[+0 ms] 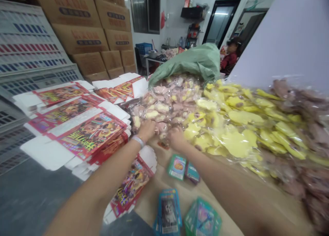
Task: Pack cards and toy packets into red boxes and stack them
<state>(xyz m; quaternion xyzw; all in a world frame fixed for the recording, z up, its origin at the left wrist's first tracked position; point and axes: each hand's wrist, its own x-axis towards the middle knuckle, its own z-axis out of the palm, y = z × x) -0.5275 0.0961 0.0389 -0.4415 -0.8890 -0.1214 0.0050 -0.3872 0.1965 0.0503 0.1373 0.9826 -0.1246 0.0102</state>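
Both my arms reach forward into a heap of small toys wrapped in clear plastic. My left hand (147,129), a white band on its wrist, is closed on the pink wrapped toys (164,107) at the heap's near edge. My right hand (176,137) is beside it, fingers curled into the pink packets where they meet the yellow wrapped toys (231,126). What each hand holds is blurred. Stacks of small trading cards (177,166) lie on the brown table just below my hands.
Flat printed red carton blanks (84,133) are piled at the left. More card stacks (168,212) lie near the front edge. Brownish wrapped toys (313,133) fill the right. A green sack (195,61) sits behind the heap. Cardboard boxes (84,37) stand at the back left; a person (230,58) sits far back.
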